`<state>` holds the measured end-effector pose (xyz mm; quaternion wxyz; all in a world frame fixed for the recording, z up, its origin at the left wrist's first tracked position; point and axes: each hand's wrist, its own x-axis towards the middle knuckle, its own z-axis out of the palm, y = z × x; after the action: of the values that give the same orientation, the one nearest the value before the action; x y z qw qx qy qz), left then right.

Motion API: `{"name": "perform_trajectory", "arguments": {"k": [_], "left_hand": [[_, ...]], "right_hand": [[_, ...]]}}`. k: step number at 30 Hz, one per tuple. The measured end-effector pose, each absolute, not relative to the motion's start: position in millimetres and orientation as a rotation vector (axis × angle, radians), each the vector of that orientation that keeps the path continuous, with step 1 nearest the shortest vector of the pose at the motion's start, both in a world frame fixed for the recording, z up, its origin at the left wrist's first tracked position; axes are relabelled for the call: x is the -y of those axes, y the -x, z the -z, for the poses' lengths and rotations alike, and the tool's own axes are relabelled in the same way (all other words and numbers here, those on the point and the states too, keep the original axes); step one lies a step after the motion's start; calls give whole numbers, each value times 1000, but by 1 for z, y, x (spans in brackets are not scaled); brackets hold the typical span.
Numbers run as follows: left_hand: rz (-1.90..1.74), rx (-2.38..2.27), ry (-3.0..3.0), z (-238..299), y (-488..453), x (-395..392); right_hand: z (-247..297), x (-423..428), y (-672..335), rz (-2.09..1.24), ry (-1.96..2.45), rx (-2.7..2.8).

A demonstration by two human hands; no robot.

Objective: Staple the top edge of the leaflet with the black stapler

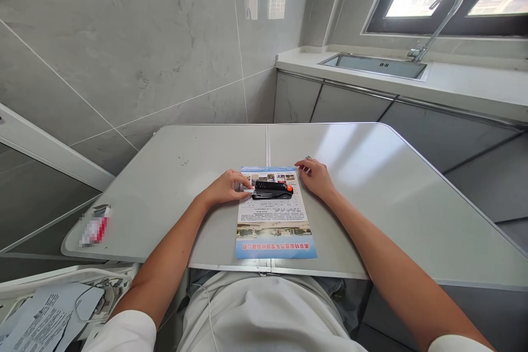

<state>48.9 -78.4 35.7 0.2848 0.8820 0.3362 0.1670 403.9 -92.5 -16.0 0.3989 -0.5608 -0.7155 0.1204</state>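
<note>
A black stapler (272, 190) with an orange-red patch at its right end lies across a printed sheet (272, 247) with blue bands and photos. My left hand (227, 187) is at the stapler's left end, thumb and fingers closed on a small white slip (248, 191) that shows between the fingertips. Whether this slip reaches into the stapler's jaws I cannot tell. At the sheet's upper right corner rests my right hand (315, 177), open, fingers stretched out with nothing in them.
Beneath everything is a white folding table (371, 231) with a centre seam. A red and white packet (95, 228), blurred, lies at its left corner. Lower left, a white cart (119, 275) holds papers and cables. A sink (373, 65) with a tap stands behind right.
</note>
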Motion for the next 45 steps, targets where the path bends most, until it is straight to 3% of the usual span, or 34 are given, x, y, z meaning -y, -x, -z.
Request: {"name": "perform_trajectory", "arguments": {"k": [5, 9, 20, 39, 45], "left_hand": [[-420, -919, -2387, -36, -49, 79], [-446, -886, -2391, -33, -48, 78], [-483, -715, -2367, -38, -22, 65], [-560, -535, -2355, -28, -72, 81], [-670, -760, -2460, -20, -68, 71]], "right_hand": [[-5, 112, -382, -359, 1194, 1806], [-12, 130, -354, -519, 958, 2108], [9, 127, -345, -569, 1038, 2215], [-1, 144, -333, -554, 698, 2255], [-6, 133, -346, -467, 864, 2082]]}}
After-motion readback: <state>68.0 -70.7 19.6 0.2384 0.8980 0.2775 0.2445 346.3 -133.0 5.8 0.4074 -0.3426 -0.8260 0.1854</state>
